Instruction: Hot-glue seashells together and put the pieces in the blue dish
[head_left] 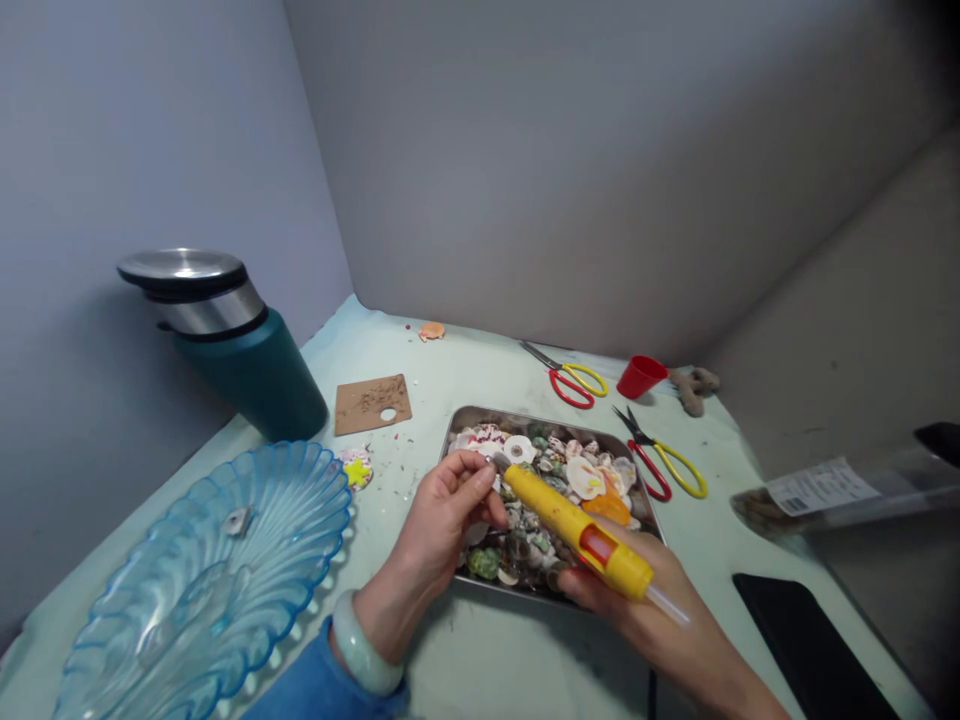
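My right hand point(630, 590) grips a yellow hot glue gun point(555, 510), and a clear glue stick point(667, 605) juts out of its rear end. The gun's nozzle points to the left, close to the fingertips of my left hand point(457, 500). Those fingers are pinched together; whatever is between them is too small to make out. Both hands are above a metal tray point(517, 592) filled with shells and small stones. Among them I see a white disc with a hole point(519, 450) and an orange shell point(607, 508).
A blue scalloped glass dish point(300, 560) and a teal bottle point(255, 375) stand left. Brown cardboard point(360, 408) lies behind. Two pairs of scissors point(574, 383), point(667, 462), a red cup point(641, 376) and a ginger-like root point(694, 390) lie back right; a black phone-like slab point(810, 640) is front right.
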